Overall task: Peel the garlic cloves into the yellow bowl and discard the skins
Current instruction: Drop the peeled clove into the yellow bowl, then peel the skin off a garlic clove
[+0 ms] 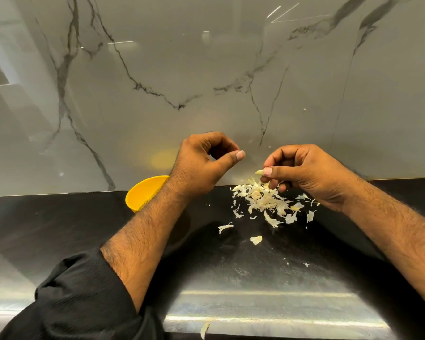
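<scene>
My right hand (302,171) pinches a small pale garlic clove (258,172) between thumb and fingertips, just above a heap of white garlic skins (268,201) on the black counter. My left hand (201,165) hovers to the left of it with curled fingers and thumb stretched out, holding nothing that I can see. The yellow bowl (145,192) stands by the wall behind my left wrist, which hides its right side. The bowl's inside is out of sight.
Loose skin scraps (255,239) lie scattered on the black counter (59,224) toward me, and one piece (204,330) lies near the front edge. A grey marble wall (206,69) rises directly behind the counter.
</scene>
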`<action>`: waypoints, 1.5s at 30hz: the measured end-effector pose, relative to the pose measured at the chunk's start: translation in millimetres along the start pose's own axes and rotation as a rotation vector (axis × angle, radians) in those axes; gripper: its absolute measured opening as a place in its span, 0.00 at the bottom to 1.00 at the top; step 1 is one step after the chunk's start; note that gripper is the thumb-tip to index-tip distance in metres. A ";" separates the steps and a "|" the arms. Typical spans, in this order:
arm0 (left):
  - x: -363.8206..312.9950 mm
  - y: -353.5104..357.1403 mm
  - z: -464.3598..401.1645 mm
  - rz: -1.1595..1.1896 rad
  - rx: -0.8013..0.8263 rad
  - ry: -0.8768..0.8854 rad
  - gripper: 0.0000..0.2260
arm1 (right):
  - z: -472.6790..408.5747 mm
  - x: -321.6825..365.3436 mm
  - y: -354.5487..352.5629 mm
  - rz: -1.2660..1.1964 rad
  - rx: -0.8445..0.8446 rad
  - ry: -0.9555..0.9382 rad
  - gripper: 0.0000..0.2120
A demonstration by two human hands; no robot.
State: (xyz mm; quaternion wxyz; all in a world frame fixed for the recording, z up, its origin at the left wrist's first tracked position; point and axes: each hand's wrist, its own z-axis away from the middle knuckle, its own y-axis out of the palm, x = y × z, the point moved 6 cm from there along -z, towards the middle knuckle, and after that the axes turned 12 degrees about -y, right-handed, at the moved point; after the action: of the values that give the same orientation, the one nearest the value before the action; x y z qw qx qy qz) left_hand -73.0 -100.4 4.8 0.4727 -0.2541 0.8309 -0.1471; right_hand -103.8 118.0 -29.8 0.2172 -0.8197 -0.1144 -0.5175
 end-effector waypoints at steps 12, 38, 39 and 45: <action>22.1 -82.7 12.3 -0.095 -0.182 -0.054 0.07 | -13.2 22.6 51.3 0.023 0.065 -0.119 0.07; 48.4 -109.5 18.8 -0.177 -0.225 -0.151 0.09 | -54.0 35.3 84.0 0.419 0.133 -0.057 0.14; 40.1 -98.9 17.8 -0.189 -0.177 -0.139 0.09 | -48.2 32.2 71.5 0.495 0.188 -0.046 0.10; 4.0 -29.7 3.8 -0.323 0.161 -0.138 0.08 | -19.1 26.0 3.4 0.681 0.265 0.030 0.06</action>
State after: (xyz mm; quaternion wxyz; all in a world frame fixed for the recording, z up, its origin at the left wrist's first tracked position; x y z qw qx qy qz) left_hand -63.0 -127.2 14.5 0.5177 -0.3547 0.7305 -0.2694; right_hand -106.2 104.9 -0.2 0.4828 -0.7680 0.1022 -0.4082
